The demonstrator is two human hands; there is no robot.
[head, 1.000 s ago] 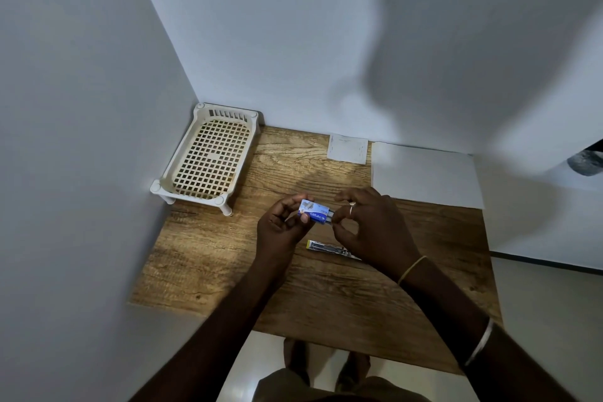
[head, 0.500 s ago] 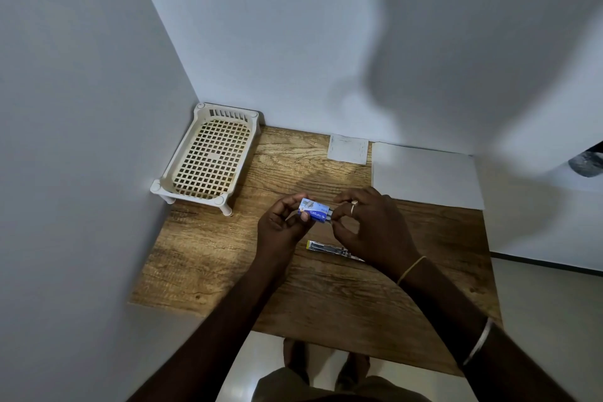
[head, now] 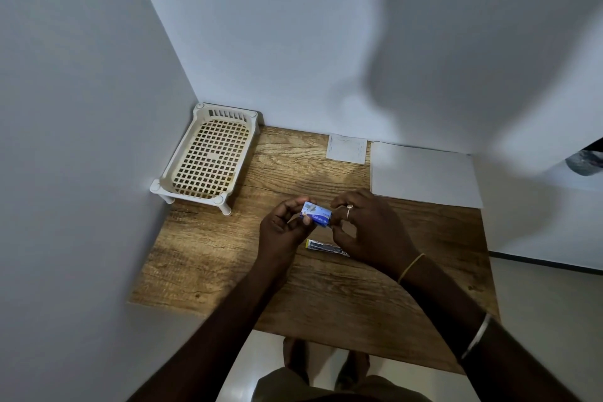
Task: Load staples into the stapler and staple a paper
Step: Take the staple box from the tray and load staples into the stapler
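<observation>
Two hands: both are over the middle of the wooden table [head: 202, 258], and both touch one small blue box.
Staple box: the blue staple box [head: 316, 214] is lifted above the table, between the two hands, tilted a little with its right end lower.
Left hand: the left hand [head: 283, 228] pinches the left end of the box with thumb and fingers, closed on it.
Right hand: the right hand [head: 368, 230] has its fingertips at the right end of the box, curled tight there; a ring is on one finger. Whether the box is opened I cannot tell.
Stapler: the stapler [head: 321, 245] lies flat on the table just below the hands, long and dark with a yellow left end; its right end is hidden under the right hand. No hand touches it, as far as I can see.
Paper: a large white sheet of paper [head: 424, 173] lies flat at the far right part of the table, against the wall, apart from the hands.
Small paper: a smaller white square paper [head: 346, 147] lies just beside the large sheet, on its left.
Tray: a cream plastic tray [head: 208, 157] with grid bottom and short legs stands in the far left corner.
Wrists: a thin yellow band [head: 411, 268] and a silver bangle [head: 476, 334] are on the right arm.
</observation>
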